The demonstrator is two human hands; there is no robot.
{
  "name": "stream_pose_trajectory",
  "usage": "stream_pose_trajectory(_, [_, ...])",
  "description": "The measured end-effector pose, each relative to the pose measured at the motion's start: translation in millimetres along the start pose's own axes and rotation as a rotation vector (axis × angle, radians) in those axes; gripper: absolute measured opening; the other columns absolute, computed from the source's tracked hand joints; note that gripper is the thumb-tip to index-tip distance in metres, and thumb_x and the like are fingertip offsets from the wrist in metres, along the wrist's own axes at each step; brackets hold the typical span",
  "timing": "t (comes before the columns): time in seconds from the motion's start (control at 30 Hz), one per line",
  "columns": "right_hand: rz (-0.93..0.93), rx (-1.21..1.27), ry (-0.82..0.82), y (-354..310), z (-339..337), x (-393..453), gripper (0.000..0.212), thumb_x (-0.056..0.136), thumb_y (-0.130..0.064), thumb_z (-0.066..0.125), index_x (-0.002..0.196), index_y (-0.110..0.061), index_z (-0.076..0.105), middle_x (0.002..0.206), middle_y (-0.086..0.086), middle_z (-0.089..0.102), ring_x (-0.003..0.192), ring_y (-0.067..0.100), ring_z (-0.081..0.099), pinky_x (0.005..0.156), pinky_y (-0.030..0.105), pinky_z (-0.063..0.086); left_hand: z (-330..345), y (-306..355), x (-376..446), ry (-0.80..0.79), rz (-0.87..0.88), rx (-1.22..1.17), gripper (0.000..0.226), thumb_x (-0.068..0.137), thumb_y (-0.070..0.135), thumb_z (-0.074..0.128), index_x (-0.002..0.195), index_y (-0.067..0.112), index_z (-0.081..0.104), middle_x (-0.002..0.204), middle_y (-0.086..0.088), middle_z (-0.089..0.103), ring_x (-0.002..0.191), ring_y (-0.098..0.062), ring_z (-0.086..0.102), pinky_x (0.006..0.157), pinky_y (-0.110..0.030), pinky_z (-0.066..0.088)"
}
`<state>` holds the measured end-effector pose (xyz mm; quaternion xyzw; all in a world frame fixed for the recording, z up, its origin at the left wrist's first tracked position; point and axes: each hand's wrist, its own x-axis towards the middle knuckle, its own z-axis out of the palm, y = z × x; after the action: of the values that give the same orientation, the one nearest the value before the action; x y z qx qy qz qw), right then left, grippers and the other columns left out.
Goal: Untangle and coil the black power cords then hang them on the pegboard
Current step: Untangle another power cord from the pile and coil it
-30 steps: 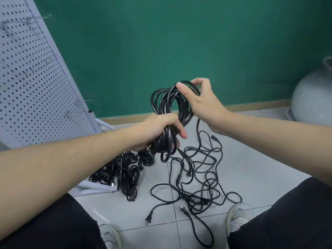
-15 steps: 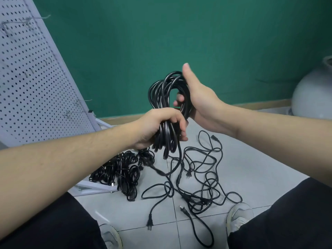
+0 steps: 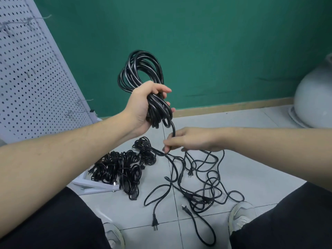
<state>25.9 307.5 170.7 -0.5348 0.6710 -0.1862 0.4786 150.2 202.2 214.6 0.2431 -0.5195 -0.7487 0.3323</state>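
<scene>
1. Although it leans at the far left with bare hooks waiting, the pegboard (image 3: 27,72) has no cord on it yet, so hanging is a later step.
2. The loose tangle (image 3: 201,178) sprawls over the tiled floor (image 3: 251,133) between the two shoes; it looks limp and light, and its crossings will likely snag if pulled hard.
3. The bundled cords (image 3: 122,169) lie in a heap to the left of the tangle, by the pegboard's foot.
4. The coil (image 3: 142,72) stands raised at centre, its loops springy enough to hold an oval; the smooth jacket looks slippery, so the safe hold is around the gathered neck, where all turns are trapped together.
5. The left hand (image 3: 142,108) is wrapped tight round that neck, fingers curled over the strands.
6. The right hand (image 3: 188,141), lower and just to the right, pinches the trailing strand (image 3: 173,128) between thumb and curled fingers, close below the coil; a light, sliding hold there should feed slack without kinks.
7. A free plug (image 3: 154,224) lies near, on the floor.
</scene>
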Motion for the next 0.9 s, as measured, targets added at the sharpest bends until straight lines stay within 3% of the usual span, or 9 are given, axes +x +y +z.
stream_pose_trajectory(0.13, [-0.018, 0.099, 0.029, -5.1, 0.3, 5.7, 0.037, 0.108, -0.044, 0.034, 0.09, -0.019, 0.054, 0.086, 0.007, 0.077, 0.095, 0.017, 0.072, 0.1, 0.033, 0.045, -11.0, 6.2, 3.5, 0.1, 0.014, 0.212, 0.021, 0.075, 0.019, 0.058, 0.068, 0.02, 0.078, 0.078, -0.001, 0.054, 0.064, -0.017, 0.041, 0.063, -0.03, 0.041])
stream_pose_trajectory(0.23, [0.003, 0.175, 0.081, -0.3, -1.7, 9.0, 0.032, 0.108, -0.04, 0.04, 0.091, -0.016, 0.051, 0.062, 0.001, 0.057, 0.065, 0.022, 0.063, 0.078, 0.034, 0.054, -20.1, 7.4, 0.6, 0.192, -0.025, 0.467, 0.022, 0.066, 0.036, 0.073, 0.072, 0.015, 0.076, 0.08, -0.002, 0.05, 0.06, -0.017, 0.042, 0.062, -0.031, 0.042])
stream_pose_trajectory(0.37, [-0.059, 0.125, 0.116, 3.1, -9.8, 4.2, 0.01, 0.102, -0.016, 0.051, 0.101, -0.015, 0.061, 0.072, -0.003, 0.047, 0.067, 0.015, 0.05, 0.069, 0.029, 0.052, -24.8, 11.8, 1.4, 0.208, 0.066, 0.694, 0.016, 0.08, 0.031, 0.065, 0.071, 0.031, 0.079, 0.072, 0.006, 0.052, 0.069, -0.014, 0.049, 0.076, -0.032, 0.045])
stream_pose_trajectory(0.47, [-0.043, 0.157, 0.09, 0.2, -11.8, 0.9, 0.019, 0.106, -0.019, 0.048, 0.114, -0.02, 0.065, 0.077, 0.0, 0.048, 0.07, 0.015, 0.054, 0.059, 0.03, 0.058, -28.4, 12.2, 6.4, 0.062, 0.157, 0.872, 0.027, 0.078, 0.029, 0.054, 0.085, 0.033, 0.08, 0.056, 0.016, 0.048, 0.057, -0.002, 0.045, 0.056, -0.015, 0.039])
stream_pose_trajectory(0.53, [-0.002, 0.098, 0.076, -0.7, -11.1, -0.4, 0.02, 0.107, -0.025, 0.046, 0.116, -0.028, 0.064, 0.082, 0.001, 0.048, 0.067, 0.014, 0.056, 0.057, 0.035, 0.059, -29.8, 8.8, 8.6, -0.04, 0.131, 0.988, 0.022, 0.081, 0.032, 0.06, 0.089, 0.034, 0.08, 0.058, 0.023, 0.058, 0.061, 0.005, 0.053, 0.062, -0.012, 0.043])
stream_pose_trajectory(0.6, [0.011, 0.047, 0.126, -1.2, -12.7, 0.0, 0.024, 0.107, -0.027, 0.045, 0.12, -0.035, 0.063, 0.084, 0.001, 0.046, 0.061, 0.012, 0.052, 0.046, 0.027, 0.048, -31.1, 3.1, 10.8, -0.131, 0.062, 1.093, 0.023, 0.079, 0.044, 0.068, 0.095, 0.034, 0.081, 0.096, 0.019, 0.075, 0.095, 0.003, 0.063, 0.095, -0.023, 0.05])
stream_pose_trajectory(0.67, [-0.012, 0.005, 0.221, -2.2, -18.5, 0.5, 0.026, 0.106, -0.03, 0.046, 0.125, -0.036, 0.064, 0.081, -0.002, 0.046, 0.061, 0.011, 0.043, 0.044, 0.021, 0.037, -31.0, -2.5, 10.7, -0.239, -0.035, 1.165, 0.04, 0.074, 0.053, 0.071, 0.106, 0.032, 0.08, 0.116, 0.008, 0.073, 0.11, -0.004, 0.061, 0.108, -0.034, 0.046])
stream_pose_trajectory(0.77, [-0.03, -0.03, 0.237, -5.7, -21.9, -2.0, 0.017, 0.1, -0.032, 0.06, 0.115, -0.026, 0.067, 0.075, -0.004, 0.049, 0.063, 0.012, 0.039, 0.046, 0.021, 0.033, -29.4, -6.4, 10.5, -0.312, -0.171, 1.221, 0.037, 0.069, 0.054, 0.072, 0.105, 0.046, 0.078, 0.12, 0.017, 0.071, 0.114, -0.009, 0.063, 0.105, -0.031, 0.048])
stream_pose_trajectory(0.9, [-0.048, 0.057, 0.276, -10.4, -21.3, -0.5, 0.025, 0.091, -0.02, 0.072, 0.109, -0.019, 0.055, 0.07, -0.002, 0.062, 0.055, 0.012, 0.039, 0.041, 0.023, 0.031, -28.1, -12.2, 14.1, -0.323, -0.137, 1.337, 0.037, 0.066, 0.055, 0.066, 0.093, 0.032, 0.077, 0.1, 0.006, 0.074, 0.101, -0.022, 0.067, 0.095, -0.044, 0.055])
